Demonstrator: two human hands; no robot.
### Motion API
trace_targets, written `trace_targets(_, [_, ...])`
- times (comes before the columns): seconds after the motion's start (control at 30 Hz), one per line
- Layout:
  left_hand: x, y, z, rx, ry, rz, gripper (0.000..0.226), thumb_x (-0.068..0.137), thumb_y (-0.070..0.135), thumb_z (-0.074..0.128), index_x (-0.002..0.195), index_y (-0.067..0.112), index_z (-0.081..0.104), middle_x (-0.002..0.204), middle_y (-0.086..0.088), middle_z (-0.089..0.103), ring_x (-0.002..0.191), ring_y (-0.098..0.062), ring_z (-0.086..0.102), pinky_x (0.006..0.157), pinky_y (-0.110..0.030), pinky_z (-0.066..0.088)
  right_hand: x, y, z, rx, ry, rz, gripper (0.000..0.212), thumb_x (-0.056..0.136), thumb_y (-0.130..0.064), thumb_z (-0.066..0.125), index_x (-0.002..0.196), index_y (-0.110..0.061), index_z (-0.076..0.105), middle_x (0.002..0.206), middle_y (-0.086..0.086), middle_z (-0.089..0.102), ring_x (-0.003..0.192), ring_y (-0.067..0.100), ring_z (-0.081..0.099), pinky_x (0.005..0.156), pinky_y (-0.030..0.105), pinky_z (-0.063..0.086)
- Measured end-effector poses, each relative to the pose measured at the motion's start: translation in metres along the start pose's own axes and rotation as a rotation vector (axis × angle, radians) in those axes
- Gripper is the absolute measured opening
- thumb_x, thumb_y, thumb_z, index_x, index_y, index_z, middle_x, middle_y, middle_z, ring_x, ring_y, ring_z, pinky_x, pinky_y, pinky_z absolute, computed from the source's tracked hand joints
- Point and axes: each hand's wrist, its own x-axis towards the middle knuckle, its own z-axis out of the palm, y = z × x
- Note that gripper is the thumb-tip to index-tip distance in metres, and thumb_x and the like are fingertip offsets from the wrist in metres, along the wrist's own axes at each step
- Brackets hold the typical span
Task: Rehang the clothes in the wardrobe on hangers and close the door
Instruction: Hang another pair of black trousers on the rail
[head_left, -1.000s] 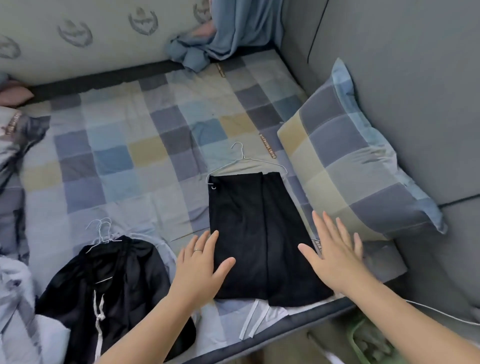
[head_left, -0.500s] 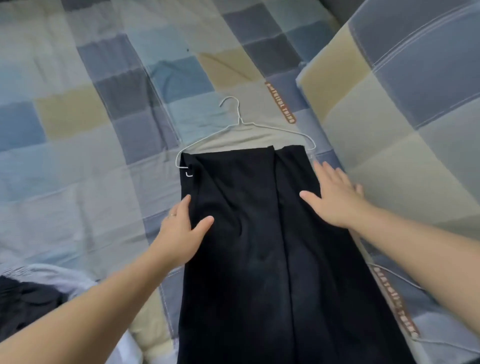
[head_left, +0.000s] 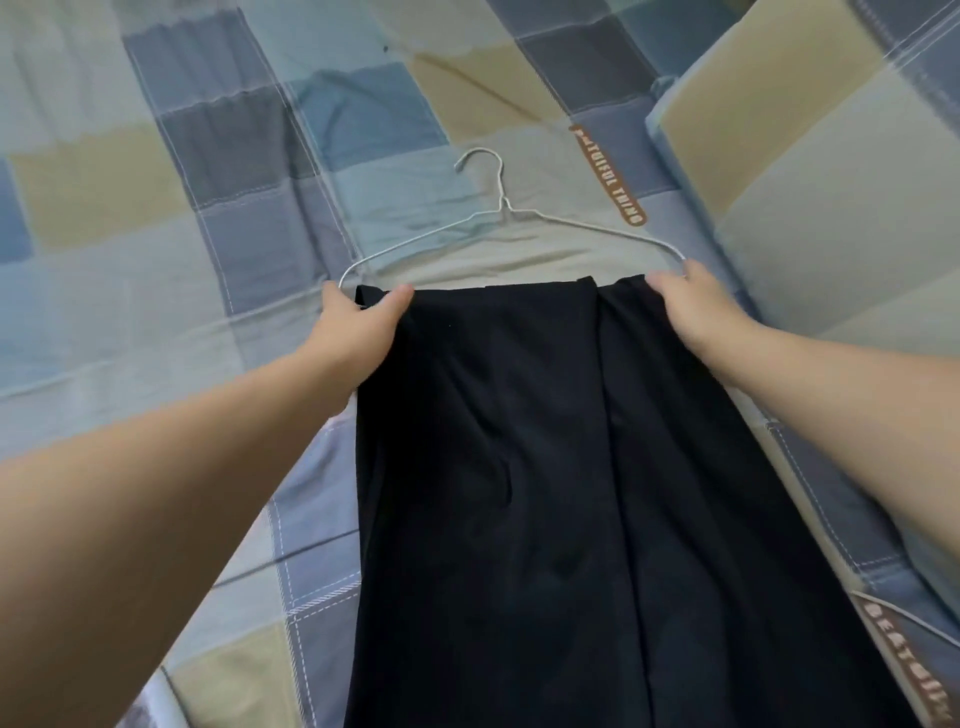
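A folded black garment (head_left: 545, 467) lies flat on the checked bed cover, draped over the lower bar of a white wire hanger (head_left: 501, 208) whose hook points away from me. My left hand (head_left: 358, 332) grips the garment's top left corner at the hanger's left end, thumb on the cloth. My right hand (head_left: 691, 306) grips the top right corner at the hanger's right end, with the fingers tucked under the fold.
A checked pillow (head_left: 831, 171) lies along the right side, close to the garment's edge. The patchwork bed cover (head_left: 182, 234) spreads to the left and beyond the hanger.
Both hands slid up the garment from its middle to its top corners and closed on them at the hanger's ends. The view has moved in closer over the bed.
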Motion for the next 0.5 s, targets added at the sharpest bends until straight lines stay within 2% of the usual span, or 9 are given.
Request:
trace_targets(0.07, [0.0,0.013,-0.007,-0.073,-0.013,-0.105,0.092,0.076,0.072,0.061,0.149,0.023,0.033,0.144,-0.002,0.05,0.129,-0.031,0.05,0.105,-0.06,0.04,0.002,-0.01,-0.008,0.239,-0.056,0.131,0.041,0.086,-0.058,0.046,0.106,-0.024,0.057,0.099,-0.004,0.056,0.1,0.022,0.058,0.078,0.031,0.046])
trace_targets(0.13, [-0.004,0.025,-0.013,-0.154,-0.031,-0.182,0.092,0.079,0.072,0.062,0.151,0.022,0.034,0.151,0.0,0.043,0.138,-0.031,0.042,0.109,-0.066,0.032,-0.004,-0.021,-0.018,0.454,-0.08,0.173,0.037,0.089,-0.059,0.045,0.075,-0.025,0.049,0.059,-0.009,0.053,0.052,0.009,0.057,0.047,0.016,0.044])
trace_targets(0.17, [-0.007,0.031,-0.016,-0.182,-0.033,-0.202,0.092,0.08,0.072,0.062,0.152,0.022,0.034,0.155,0.001,0.039,0.141,-0.03,0.038,0.112,-0.066,0.027,-0.01,-0.026,-0.024,0.523,-0.087,0.164,0.038,0.093,-0.056,0.043,0.071,-0.025,0.049,0.049,-0.009,0.051,0.039,0.007,0.052,0.04,0.012,0.04])
trace_targets(0.2, [-0.01,0.037,-0.019,-0.202,-0.034,-0.213,0.092,0.08,0.073,0.061,0.152,0.024,0.033,0.157,0.002,0.037,0.143,-0.029,0.036,0.114,-0.065,0.024,-0.015,-0.028,-0.03,0.573,-0.086,0.15,0.038,0.095,-0.053,0.042,0.073,-0.024,0.051,0.051,-0.008,0.054,0.038,0.006,0.053,0.04,0.012,0.041])
trace_targets(0.23, [-0.013,0.042,-0.022,-0.217,-0.039,-0.219,0.091,0.081,0.073,0.06,0.153,0.025,0.032,0.158,0.003,0.036,0.145,-0.028,0.034,0.116,-0.063,0.021,-0.021,-0.031,-0.038,0.603,-0.082,0.137,0.035,0.097,-0.052,0.041,0.079,-0.026,0.054,0.062,-0.007,0.059,0.048,0.005,0.059,0.049,0.016,0.046])
trace_targets(0.3, [-0.022,0.053,-0.027,-0.241,-0.052,-0.233,0.091,0.082,0.074,0.058,0.155,0.028,0.029,0.159,0.004,0.034,0.147,-0.025,0.031,0.117,-0.061,0.018,-0.033,-0.035,-0.054,0.674,-0.067,0.133,0.026,0.099,-0.051,0.039,0.094,-0.03,0.055,0.095,-0.003,0.063,0.085,0.006,0.065,0.08,0.031,0.05])
trace_targets(0.37, [-0.033,0.061,-0.032,-0.264,-0.075,-0.228,0.09,0.084,0.074,0.056,0.155,0.026,0.03,0.157,0.003,0.037,0.145,-0.024,0.034,0.119,-0.059,0.019,-0.047,-0.039,-0.072,0.747,-0.047,0.153,0.038,0.099,-0.049,0.038,0.13,-0.03,0.05,0.121,0.0,0.061,0.112,0.011,0.06,0.101,0.045,0.04])
trace_targets(0.43, [-0.047,0.069,-0.036,-0.304,-0.102,-0.2,0.085,0.087,0.072,0.055,0.154,0.025,0.032,0.152,0.003,0.044,0.142,-0.02,0.039,0.119,-0.059,0.021,-0.064,-0.042,-0.088,0.8,-0.026,0.167,0.057,0.1,-0.049,0.037,0.151,-0.026,0.032,0.129,0.001,0.06,0.116,0.013,0.059,0.108,0.049,0.034])
trace_targets(0.5, [-0.064,0.076,-0.04,-0.333,-0.124,-0.174,0.077,0.09,0.07,0.052,0.151,0.026,0.036,0.145,0.006,0.051,0.139,-0.015,0.042,0.121,-0.055,0.018,-0.085,-0.043,-0.104,0.856,-0.01,0.167,0.062,0.1,-0.049,0.037,0.154,-0.022,0.026,0.129,0.002,0.061,0.112,0.012,0.062,0.109,0.052,0.032])
